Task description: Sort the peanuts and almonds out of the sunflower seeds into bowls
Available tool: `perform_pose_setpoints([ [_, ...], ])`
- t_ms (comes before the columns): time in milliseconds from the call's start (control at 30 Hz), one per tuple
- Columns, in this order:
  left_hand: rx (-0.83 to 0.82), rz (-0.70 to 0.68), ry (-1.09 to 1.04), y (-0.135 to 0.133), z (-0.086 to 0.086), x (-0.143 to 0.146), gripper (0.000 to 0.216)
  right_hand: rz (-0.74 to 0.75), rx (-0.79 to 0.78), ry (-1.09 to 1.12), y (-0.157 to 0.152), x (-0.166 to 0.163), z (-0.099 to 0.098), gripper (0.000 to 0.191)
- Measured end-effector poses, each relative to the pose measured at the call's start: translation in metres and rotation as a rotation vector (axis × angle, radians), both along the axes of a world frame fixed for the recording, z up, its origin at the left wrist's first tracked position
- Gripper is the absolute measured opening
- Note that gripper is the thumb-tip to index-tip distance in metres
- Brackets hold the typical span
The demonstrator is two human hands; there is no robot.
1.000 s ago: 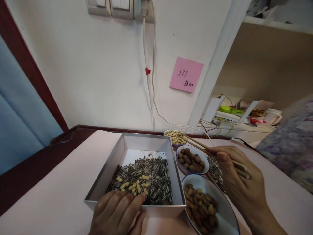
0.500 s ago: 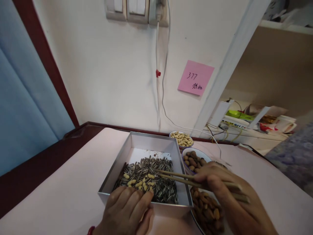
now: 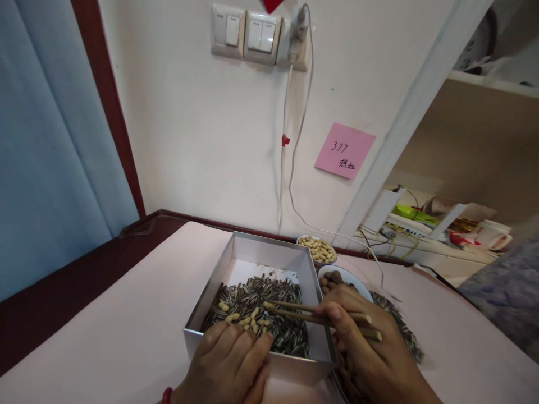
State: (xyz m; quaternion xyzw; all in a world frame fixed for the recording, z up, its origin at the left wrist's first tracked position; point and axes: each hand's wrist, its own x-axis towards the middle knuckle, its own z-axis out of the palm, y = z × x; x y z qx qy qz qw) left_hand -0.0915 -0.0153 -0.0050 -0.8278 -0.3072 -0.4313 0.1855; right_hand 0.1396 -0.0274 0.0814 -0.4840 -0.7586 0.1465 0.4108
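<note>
A grey-rimmed square box (image 3: 269, 251) holds striped sunflower seeds (image 3: 256, 289) and several unshelled peanuts (image 3: 252, 320) near its front side. My left hand (image 3: 229, 359) is closed over the box's front wall, fingers inside and thumb outside. In my right hand (image 3: 366, 342) is a pair of wooden chopsticks (image 3: 297, 312), angled over the box's right wall. Their tips meet at one peanut (image 3: 268, 306) above the seeds; whether they pinch it firmly is hard to tell.
Right of the box are a bowl of peanuts (image 3: 318, 249), a bowl of round brown nuts (image 3: 334, 278), and a dish of brown nuts (image 3: 343, 367) mostly behind my right hand. Sunflower seeds (image 3: 400, 325) lie heaped farther right. A white cable (image 3: 357, 235) hangs down onto the table.
The chopstick tips have come down to a peanut on the seeds, and my right hand has moved left. My left hand stays on the box wall. The view has tilted up slightly.
</note>
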Motion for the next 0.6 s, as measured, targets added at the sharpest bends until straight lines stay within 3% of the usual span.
perform_pose_setpoints([
  [167,0.013,-0.003,-0.006,0.003,-0.001,0.001,0.024,-0.041,0.066,0.079,-0.011,0.025,0.008,0.032],
  [333,0.033,-0.009,-0.020,0.005,-0.005,0.001,0.024,-0.310,0.214,0.424,-0.006,0.058,0.014,0.033],
  [467,0.008,0.005,-0.029,0.003,-0.008,0.000,0.026,-0.424,0.293,0.557,0.022,0.074,0.012,0.036],
  [600,0.006,0.030,-0.042,0.001,-0.013,0.000,0.027,-0.424,0.259,0.552,0.066,0.082,0.005,0.038],
])
